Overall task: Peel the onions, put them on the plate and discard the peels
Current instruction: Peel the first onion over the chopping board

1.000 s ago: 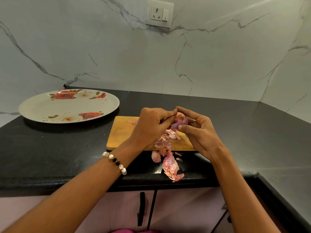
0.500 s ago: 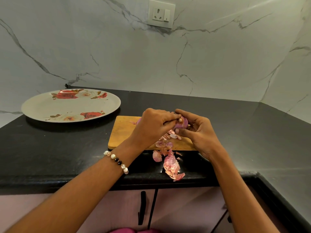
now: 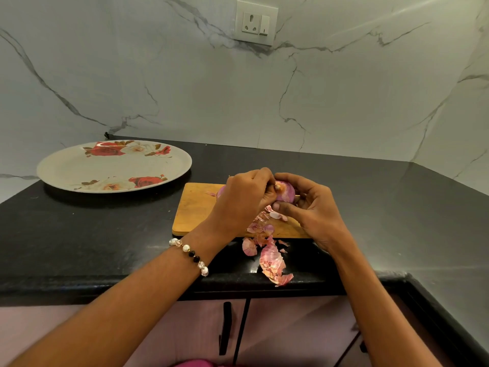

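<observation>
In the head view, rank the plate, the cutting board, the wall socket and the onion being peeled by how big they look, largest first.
1. plate
2. cutting board, partly hidden by the hands, so its lead is unsure
3. wall socket, though it sits farther from the camera
4. onion, partly covered by fingers

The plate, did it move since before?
No. The plate sits at the same spot near the counter's back left corner; only the camera shifted slightly.

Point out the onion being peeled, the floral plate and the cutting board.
onion [image 3: 286, 192]: head view, on its bare purple side between the hands.
floral plate [image 3: 79, 168]: head view, on its bare centre.
cutting board [image 3: 194, 207]: head view, on its bare left part.
</observation>
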